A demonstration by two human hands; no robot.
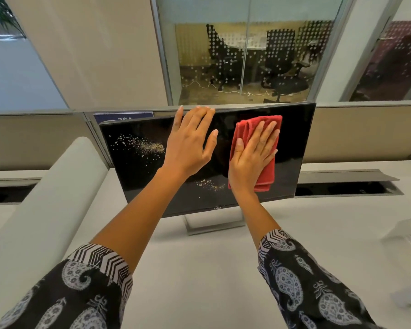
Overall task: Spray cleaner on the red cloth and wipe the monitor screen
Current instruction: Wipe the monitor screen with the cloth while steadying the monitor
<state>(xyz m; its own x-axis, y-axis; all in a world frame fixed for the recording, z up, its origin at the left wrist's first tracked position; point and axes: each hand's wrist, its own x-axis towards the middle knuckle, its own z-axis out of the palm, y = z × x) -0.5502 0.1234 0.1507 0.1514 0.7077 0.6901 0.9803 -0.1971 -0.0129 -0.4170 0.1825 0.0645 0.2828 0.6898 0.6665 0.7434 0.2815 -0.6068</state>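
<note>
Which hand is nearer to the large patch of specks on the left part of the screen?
Left. The left hand lies flat on the monitor, just right of the large speck patch. The right hand presses the red cloth farther right.

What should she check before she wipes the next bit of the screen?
1. Red cloth flat under the right hand: ok.
2. Left hand steadying the monitor at its top edge: ok.
3. Screen clean: not ok, pale specks upper left and lower middle.
4. Path from the cloth to the lower specks free: ok.
5. Cloth damp with cleaner: cannot tell.
6. Stand sitting flat on the desk: ok.
</note>
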